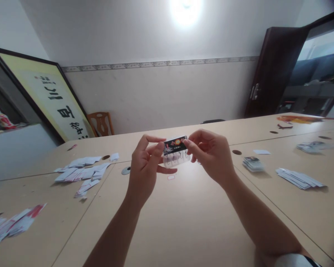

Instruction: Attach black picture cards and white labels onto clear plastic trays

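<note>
A small clear plastic box [176, 152] with a black printed label across its upper part is held up above the table [183, 222]. Small dark hooks show through its lower part. My left hand [148, 163] grips the box's left side, thumb on the front and a finger stretched beneath it. The thumb of my right hand [211, 152] presses on the label's upper right corner, with the fingers curled behind. A small white sticker with a red edge [171, 177] lies on the table just below the box.
White paper slips [83, 170] are scattered at the left, with more [13, 226] at the near left. At the right are stacked clear boxes [252, 164], a fanned paper pile [299, 178] and further packets [311, 146]. A round metal disc [126, 170] lies left of centre.
</note>
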Available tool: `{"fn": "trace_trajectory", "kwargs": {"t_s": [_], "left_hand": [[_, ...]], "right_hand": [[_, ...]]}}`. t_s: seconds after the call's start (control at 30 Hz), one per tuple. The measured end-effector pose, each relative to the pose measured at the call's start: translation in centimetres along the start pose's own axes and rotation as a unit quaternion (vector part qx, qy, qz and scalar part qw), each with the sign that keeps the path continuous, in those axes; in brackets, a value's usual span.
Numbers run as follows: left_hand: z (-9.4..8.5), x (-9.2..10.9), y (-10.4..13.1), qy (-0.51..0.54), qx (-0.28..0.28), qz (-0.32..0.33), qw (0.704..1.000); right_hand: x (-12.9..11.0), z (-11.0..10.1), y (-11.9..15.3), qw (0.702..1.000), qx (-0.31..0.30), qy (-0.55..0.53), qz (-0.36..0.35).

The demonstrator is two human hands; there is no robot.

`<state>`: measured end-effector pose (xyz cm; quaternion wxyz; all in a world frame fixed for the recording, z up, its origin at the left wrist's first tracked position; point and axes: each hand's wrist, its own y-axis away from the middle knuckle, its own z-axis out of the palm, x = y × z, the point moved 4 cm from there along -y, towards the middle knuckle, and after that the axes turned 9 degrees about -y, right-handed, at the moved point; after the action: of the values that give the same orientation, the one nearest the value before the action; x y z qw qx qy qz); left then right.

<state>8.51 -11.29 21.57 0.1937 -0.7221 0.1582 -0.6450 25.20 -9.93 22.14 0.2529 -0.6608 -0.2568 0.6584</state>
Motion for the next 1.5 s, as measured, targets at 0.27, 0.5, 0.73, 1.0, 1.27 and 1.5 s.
{"fn": "trace_trajectory", "kwargs": {"t_s": [0.27,0.5,0.73,1.0,1.27,1.5], "left_hand": [[0.07,0.0,0.02,0.017,-0.009,-0.012,1.0],[0.04,-0.17,-0.12,0.019,-0.015,-0.021,0.999],[0.11,-0.34,-0.14,0.044,-0.01,-0.027,0.999],[0.04,-0.42,-0.17,0.054,-0.014,-0.036,0.998],[0.31,-0.31,0.02,0.048,-0.009,-0.018,0.999],[0.34,-0.47,0.14,0.033,-0.004,-0.005,0.999]], "right_hand": [[0.16,0.0,-0.07,1.0,0.007,-0.002,-0.005],[0.3,0.12,-0.04,1.0,0.002,-0.008,0.003],[0.35,0.18,0.07,1.0,0.002,0.0,-0.01],[0.11,0.31,0.27,0.998,0.015,0.031,-0.051],[0.27,0.31,0.21,0.997,0.033,0.048,-0.052],[0.18,0.44,0.17,0.996,0.041,0.064,-0.053]]}}
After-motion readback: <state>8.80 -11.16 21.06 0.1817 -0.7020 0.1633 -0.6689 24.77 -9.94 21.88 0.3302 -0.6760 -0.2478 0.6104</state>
